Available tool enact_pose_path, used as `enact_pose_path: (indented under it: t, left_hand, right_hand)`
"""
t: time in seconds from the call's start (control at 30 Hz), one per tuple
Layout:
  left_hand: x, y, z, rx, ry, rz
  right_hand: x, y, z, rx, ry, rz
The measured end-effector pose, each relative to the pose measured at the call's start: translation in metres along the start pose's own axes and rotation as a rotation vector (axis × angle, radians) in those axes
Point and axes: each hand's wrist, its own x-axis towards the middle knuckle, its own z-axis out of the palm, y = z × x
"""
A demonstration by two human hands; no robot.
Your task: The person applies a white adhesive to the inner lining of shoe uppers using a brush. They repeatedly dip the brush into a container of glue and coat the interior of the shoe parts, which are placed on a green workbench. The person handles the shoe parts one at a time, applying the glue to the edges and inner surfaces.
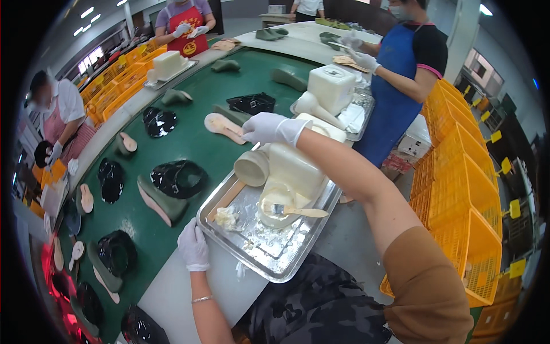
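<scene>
My right hand, in a white glove, reaches across the tray and its fingers close on the narrow end of a green shoe last with a pale insole on its underside. In its white glove, my left hand lies beside the near left corner of the metal tray, fingers extended and nothing visible in them. On that tray are a cream plastic container, a round cup and a wooden-handled brush resting across the container's opening. White paste is smeared on the tray.
Several green lasts and glossy black shoe uppers lie on the green conveyor belt. Beyond my tray stands another white container. Orange crates line the right side. Co-workers work around the belt, one in a blue apron.
</scene>
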Motion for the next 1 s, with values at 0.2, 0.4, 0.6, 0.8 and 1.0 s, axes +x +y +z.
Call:
enact_pose_path:
  t: [0.2, 0.4, 0.6, 0.8, 1.0]
  left_hand:
    - [-0.0015, -0.0065, 0.0052, 0.011, 0.005, 0.001]
    - [-0.0024, -0.006, 0.0052, 0.013, 0.004, 0.002]
    - [-0.0029, -0.0053, 0.0058, 0.022, 0.017, 0.013]
    - [-0.0025, -0.0028, 0.0044, 0.026, 0.029, 0.044]
    - [-0.0006, 0.0015, 0.0024, 0.015, 0.032, 0.066]
  right_hand:
    - [-0.0038, -0.0035, -0.0037, 0.047, -0.029, 0.054]
    - [-0.0054, -0.0043, -0.0047, 0.073, -0.034, 0.055]
    - [-0.0053, -0.0035, -0.0041, 0.065, -0.036, 0.072]
    - [-0.0006, 0.0019, -0.0012, 0.073, -0.046, 0.049]
    - [0.0014, 0.0026, -0.0019, 0.063, -0.082, 0.04]
